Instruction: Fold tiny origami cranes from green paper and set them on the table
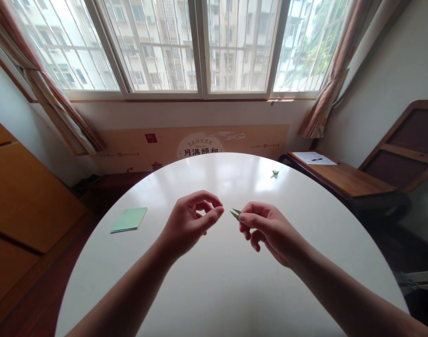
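Note:
Between the thumb and fingers of my right hand (265, 224) is a small folded piece of green paper (235, 213), its two narrow points sticking out to the left. My left hand (196, 215) is just left of those points, apart from the paper. Its thumb and index fingertip are pinched together, and I see nothing between them. Both hands are above the white round table (214, 295). The rest of the folded paper is hidden behind my right fingers.
A stack of square green paper (129, 219) lies at the table's left. Toward the back right sits a small green folded paper figure (275, 173). Beyond the table's right edge, a wooden side table (357, 180) carries a white sheet (314, 158) with a pen.

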### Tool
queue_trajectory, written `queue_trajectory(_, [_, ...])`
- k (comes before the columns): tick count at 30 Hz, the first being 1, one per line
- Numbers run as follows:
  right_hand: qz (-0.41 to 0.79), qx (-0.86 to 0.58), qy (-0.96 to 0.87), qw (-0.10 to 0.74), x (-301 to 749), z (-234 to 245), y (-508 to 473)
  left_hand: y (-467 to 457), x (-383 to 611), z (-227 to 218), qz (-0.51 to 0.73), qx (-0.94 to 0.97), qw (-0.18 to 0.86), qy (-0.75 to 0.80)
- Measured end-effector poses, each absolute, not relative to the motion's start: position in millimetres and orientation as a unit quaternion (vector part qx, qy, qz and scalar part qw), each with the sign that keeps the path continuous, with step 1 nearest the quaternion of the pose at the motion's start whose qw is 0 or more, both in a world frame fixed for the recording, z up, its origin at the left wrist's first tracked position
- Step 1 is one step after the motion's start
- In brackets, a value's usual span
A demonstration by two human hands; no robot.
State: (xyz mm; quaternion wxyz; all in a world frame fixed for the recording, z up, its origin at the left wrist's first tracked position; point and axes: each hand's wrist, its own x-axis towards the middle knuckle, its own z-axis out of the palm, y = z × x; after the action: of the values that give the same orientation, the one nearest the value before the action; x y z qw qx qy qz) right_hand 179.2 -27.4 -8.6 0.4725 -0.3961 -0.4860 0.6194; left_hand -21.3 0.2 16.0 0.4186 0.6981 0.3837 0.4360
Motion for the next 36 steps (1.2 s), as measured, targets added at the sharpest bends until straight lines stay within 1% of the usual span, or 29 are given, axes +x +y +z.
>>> queue_trajectory(6, [0.667,-0.363,-0.441,0.478,174.0,-12.3,-29.6,-5.4,-12.2,9.2,0.470,0.725,0.364,0.347])
queue_trajectory(13, [0.651,-0.362,-0.477,0.466,174.5,-13.8,-28.6,-5.1,-15.0,8.6,0.467,0.756,0.309,0.338])
queue_trajectory(19, [0.635,-0.363,-0.498,0.467,175.4,-15.2,-30.0,-3.6,-13.6,8.2,0.453,0.737,0.363,0.347])
queue_trajectory(26, [0.654,-0.360,-0.490,0.451,175.3,-13.3,-28.8,0.3,-17.8,9.4,0.413,0.722,0.440,0.338])
queue_trajectory(29, [0.664,-0.355,-0.486,0.444,175.2,-12.8,-28.4,0.4,-18.5,11.2,0.396,0.728,0.452,0.330])
queue_trajectory(32, [0.662,-0.356,-0.491,0.440,175.3,-12.6,-28.6,-2.2,-18.3,13.7,0.389,0.763,0.409,0.314])
queue_trajectory(36, [0.651,-0.357,-0.505,0.440,175.6,-14.2,-29.1,-6.9,-19.4,15.2,0.403,0.827,0.283,0.272])
